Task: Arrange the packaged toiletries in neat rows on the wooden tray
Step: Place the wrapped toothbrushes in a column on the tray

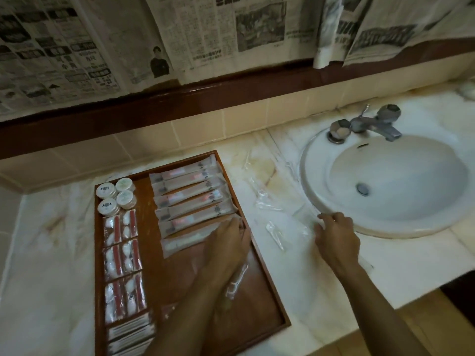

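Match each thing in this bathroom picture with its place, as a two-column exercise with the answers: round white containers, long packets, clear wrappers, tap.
Things
1. round white containers
2. long packets
3. clear wrappers
4. tap

Places
A. at the far rim of the sink
B. far left corner of the wooden tray
C. loose on the counter between tray and sink
D. stacked in a column on the tray's right half

Pairs: 1-B, 2-D, 3-C, 4-A
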